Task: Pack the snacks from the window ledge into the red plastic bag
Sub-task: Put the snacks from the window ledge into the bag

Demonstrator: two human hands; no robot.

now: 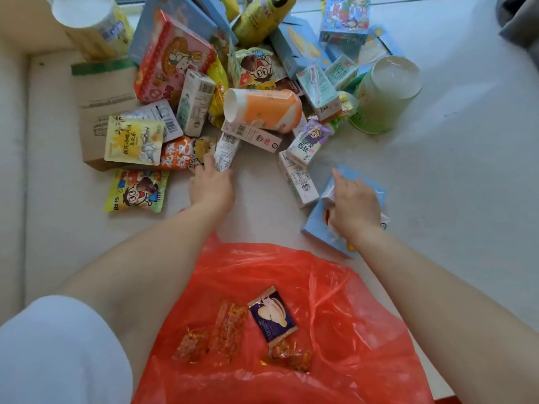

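A red plastic bag (335,310) lies open at the near edge, with a dark blue packet (272,316) and several small orange snack packets (224,328) inside. A heap of snacks fills the ledge beyond it. My left hand (211,185) reaches into the heap, fingers touching a small white carton (226,153); whether it grips it is unclear. On the right, a light blue box (318,223) lies flat and my right hand (354,205) rests on it with fingers curled over its top.
An orange and white cup (262,109) lies on its side in the heap's middle. A green cup (385,91) stands at the right, a brown cardboard box (102,94) at the left. A yellow cartoon packet (135,191) lies nearest on the left.
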